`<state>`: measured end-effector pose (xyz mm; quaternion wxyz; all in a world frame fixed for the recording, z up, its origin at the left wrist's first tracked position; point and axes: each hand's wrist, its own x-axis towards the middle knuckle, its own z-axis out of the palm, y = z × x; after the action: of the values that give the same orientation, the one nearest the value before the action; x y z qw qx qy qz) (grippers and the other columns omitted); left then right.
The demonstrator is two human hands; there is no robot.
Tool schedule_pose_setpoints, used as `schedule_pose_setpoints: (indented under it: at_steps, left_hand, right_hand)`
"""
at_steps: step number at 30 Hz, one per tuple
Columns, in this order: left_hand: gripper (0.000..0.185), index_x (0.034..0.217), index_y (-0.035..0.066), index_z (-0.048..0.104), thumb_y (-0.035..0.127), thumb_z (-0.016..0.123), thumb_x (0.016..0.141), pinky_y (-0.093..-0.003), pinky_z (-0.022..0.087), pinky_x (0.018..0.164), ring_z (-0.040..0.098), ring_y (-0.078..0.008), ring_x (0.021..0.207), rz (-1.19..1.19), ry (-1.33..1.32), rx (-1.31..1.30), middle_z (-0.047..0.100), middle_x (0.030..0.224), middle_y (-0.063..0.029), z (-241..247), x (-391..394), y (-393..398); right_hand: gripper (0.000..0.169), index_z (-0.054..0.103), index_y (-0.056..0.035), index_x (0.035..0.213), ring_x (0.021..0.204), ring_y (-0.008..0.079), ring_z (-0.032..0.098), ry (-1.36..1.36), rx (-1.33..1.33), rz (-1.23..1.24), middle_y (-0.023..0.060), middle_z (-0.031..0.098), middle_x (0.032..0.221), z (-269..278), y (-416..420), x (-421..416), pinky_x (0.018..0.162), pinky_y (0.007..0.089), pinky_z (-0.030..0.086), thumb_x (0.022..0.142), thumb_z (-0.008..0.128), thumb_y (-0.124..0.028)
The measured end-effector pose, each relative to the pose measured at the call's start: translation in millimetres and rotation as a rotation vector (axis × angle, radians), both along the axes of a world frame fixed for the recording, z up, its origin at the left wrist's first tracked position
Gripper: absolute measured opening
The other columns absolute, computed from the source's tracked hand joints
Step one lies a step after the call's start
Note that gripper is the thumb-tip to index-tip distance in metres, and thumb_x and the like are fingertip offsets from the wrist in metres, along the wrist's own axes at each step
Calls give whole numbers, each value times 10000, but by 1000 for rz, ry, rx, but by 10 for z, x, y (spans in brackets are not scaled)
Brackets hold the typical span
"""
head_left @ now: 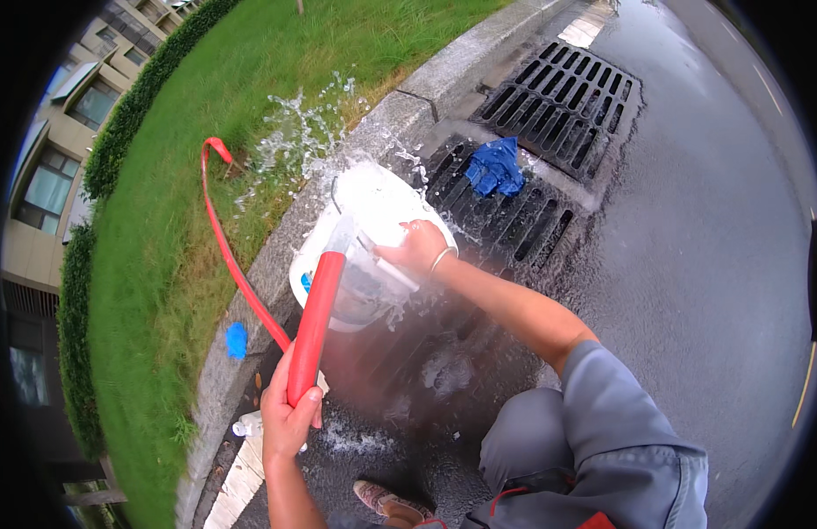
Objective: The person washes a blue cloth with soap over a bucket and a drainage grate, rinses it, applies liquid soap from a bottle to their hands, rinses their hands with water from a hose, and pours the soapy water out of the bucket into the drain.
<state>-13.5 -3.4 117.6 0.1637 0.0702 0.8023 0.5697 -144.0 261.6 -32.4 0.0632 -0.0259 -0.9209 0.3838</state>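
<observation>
My left hand (pixel 289 410) is closed around a red hose (pixel 316 324) near its outlet. A strong stream of water (pixel 341 235) leaves the hose and strikes a white plastic bucket (pixel 312 244), splashing up over the curb. The bucket sits tilted against the curb, partly over a drain grate. My right hand (pixel 422 248) grips the bucket at its right side, beside the white handle grip (pixel 398 274). Spray hides some of the fingers and the bucket's inside. A wet, crumpled blue cloth (pixel 494 168) lies on the grate just beyond.
Two slotted drain grates (pixel 560 99) are set in the wet asphalt (pixel 679 231). A stone curb (pixel 448 79) borders the grass (pixel 164 264). A small blue item (pixel 236 340) lies on the curb, and a white bottle (pixel 250 423) lies near my left forearm. The hose loops over the grass.
</observation>
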Motion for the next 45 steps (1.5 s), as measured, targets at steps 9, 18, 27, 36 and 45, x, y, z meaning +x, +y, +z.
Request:
schedule_pose_setpoints:
  at_steps: [9,18,27,36,45]
  left_hand:
    - [529,1351,69,402,209,572,870,-214,381,413,457,-74,432,-18,-134,-286,532,738,-15,184,-608,285]
    - [448,1287,50,451,214,533,878,-246,420,407,481,-101,434,-47,-400,-463,564,780,-45,-482,-725,154]
    - [445,1269,43,467,201,555,863,-245,408,405,489,-106,413,116,-342,-455,564,699,-51,-850,-539,218]
    - [626,1331,84,406,47,663,761,-211,417,418,496,-60,499,35,-233,-386,612,1019,-67,-550,-441,267]
    - [531,1290,125,448,163,598,782,-368,451,871,575,-336,1018,-226,49,-642,597,1110,-175,-155,-520,237]
  right_hand:
    - [243,700,-83,814,761,248,663,-35,430,854,83,680,783,466,-1046,359,677,369,512,713,686,-303]
    - [174,631,-78,957,720,207,630,350,-276,101,72,585,1010,-448,825,-188,659,303,515,813,612,-175]
    - [986,237,-13,1396,1237,332,422,-448,2,-531,224,389,1356,-2097,2635,-1031,1013,376,372,674,756,-437]
    - [287,658,10,947,946,203,581,174,-543,-186,69,610,1005,-1496,2137,-360,900,307,416,752,669,-201]
    - [292,524,3,1077,868,152,604,-47,-1222,-149,79,613,976,-609,1194,397,801,289,498,829,599,-131]
